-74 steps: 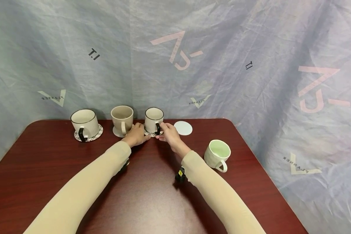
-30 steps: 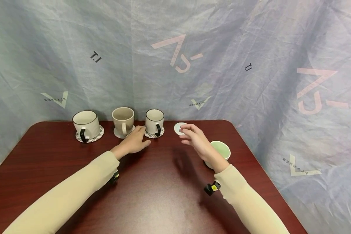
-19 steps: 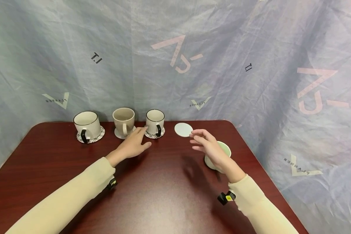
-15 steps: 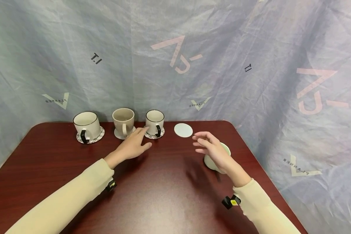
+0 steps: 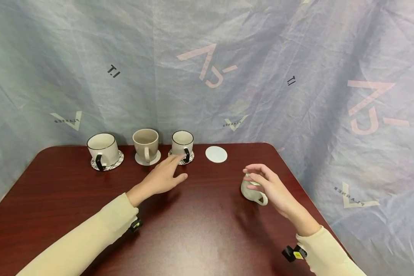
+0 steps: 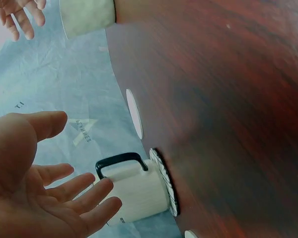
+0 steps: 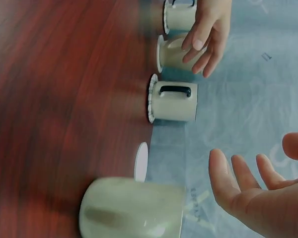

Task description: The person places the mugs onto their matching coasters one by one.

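My right hand (image 5: 270,188) hovers by the pale green mug (image 5: 250,193), fingers loosely bent and apart from it in the right wrist view; in the head view it covers most of the mug's rim. Reaching forward, my left hand (image 5: 160,178) is held above the table with fingers extended and nothing in them. Just beyond it stands a small white mug (image 5: 182,142) with black handle and rim, on a checked coaster (image 5: 191,158). A bare white coaster (image 5: 216,154) lies to the right of that mug.
A beige mug (image 5: 145,140) stands on a white coaster (image 5: 153,160). Farther left, a wide white mug (image 5: 107,150) with a black handle sits on a checked coaster (image 5: 117,163). Behind the dark red table (image 5: 193,230) hangs a grey printed cloth (image 5: 262,57).
My right hand has left the small white mug and moved right and nearer, over to the green mug. The left hand has drawn back slightly. The mugs stay in place.
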The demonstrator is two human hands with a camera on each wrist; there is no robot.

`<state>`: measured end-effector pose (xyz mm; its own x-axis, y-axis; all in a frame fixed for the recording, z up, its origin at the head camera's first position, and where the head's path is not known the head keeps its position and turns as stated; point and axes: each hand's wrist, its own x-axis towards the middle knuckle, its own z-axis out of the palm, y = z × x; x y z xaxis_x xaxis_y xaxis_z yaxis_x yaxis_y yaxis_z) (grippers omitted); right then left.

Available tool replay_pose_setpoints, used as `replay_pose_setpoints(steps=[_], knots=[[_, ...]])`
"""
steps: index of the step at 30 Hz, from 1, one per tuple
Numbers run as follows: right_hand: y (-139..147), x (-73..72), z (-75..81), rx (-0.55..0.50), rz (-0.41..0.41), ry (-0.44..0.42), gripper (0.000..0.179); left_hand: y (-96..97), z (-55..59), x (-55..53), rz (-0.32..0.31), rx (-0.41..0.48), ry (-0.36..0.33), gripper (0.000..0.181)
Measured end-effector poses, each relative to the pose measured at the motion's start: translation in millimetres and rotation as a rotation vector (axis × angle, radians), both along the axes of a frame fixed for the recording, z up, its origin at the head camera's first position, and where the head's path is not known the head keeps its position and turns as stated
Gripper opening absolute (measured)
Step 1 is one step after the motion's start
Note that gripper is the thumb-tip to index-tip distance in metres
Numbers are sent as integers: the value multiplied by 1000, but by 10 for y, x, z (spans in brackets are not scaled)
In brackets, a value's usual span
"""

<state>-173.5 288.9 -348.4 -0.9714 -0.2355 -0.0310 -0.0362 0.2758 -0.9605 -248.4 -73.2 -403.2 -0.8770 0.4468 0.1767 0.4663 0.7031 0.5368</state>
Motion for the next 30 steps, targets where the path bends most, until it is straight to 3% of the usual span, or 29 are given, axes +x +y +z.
replay_pose_setpoints(steps=[6,15,20,30], knots=[[206,96,11,27,-19,25,46,116,23,-3,-19,-6,-21,71],[477,218,-17,39,-71,40,39,347,31,-46,-59,11,-55,71],[582,249,-85,61,-91,27,42,471,22,-109,-77,14,-86,71],[749,234,-236,58,-145,24,42,679,-62,-267,-83,6,-62,71]])
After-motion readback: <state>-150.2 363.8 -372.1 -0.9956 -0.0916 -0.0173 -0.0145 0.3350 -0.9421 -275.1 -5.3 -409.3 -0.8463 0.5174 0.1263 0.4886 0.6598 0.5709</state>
